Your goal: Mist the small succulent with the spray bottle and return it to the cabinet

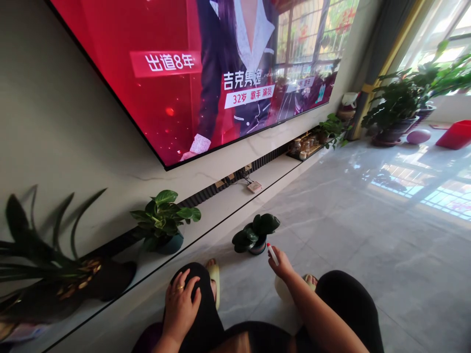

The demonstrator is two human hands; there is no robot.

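My left hand [183,301] rests on my left knee, fingers spread, a ring on one finger and nothing in its grasp. In my right hand [282,264] is a slim white stick with a red tip [272,254]; whether it is a marker or a small tube I cannot tell. Its red end points up toward a small potted plant [256,234] with broad dark leaves, which stands on the floor just ahead. The stick appears close to the pot, and I cannot tell if they touch. A pale rounded object [282,289] lies below my right hand, partly hidden by the forearm.
A low white ledge [235,208] runs under a large lit television [235,73]. On it are a leafy potted plant [165,223], a long-leaved plant [73,264], a small white box [254,187] and a tray of glassware [305,147]. A red bin [455,136] stands far right.
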